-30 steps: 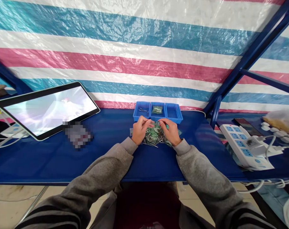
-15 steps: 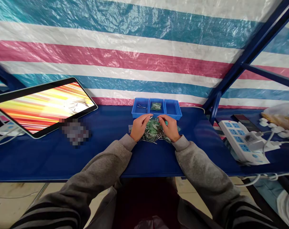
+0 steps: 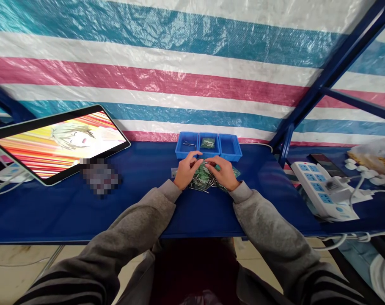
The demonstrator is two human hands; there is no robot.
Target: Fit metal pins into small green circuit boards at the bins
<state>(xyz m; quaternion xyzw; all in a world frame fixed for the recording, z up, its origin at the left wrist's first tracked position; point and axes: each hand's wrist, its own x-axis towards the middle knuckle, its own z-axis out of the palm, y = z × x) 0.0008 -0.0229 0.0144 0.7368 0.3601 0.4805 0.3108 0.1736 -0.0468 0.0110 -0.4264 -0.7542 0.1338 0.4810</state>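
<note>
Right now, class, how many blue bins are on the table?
3, in a row: the left bin, holding thin metal pieces; the middle bin, holding a green packet; and the right bin. None looks hidden.

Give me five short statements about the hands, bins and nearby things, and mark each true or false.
1. The left bin holds thin metal pieces. True.
2. The green packet is in the left bin. False: it is in the middle bin.
3. Both hands, left and right, are at the pile. True.
4. The tablet is right of the bins. False: it is left of them.
5. The power strip is right of the bins. True.
</note>
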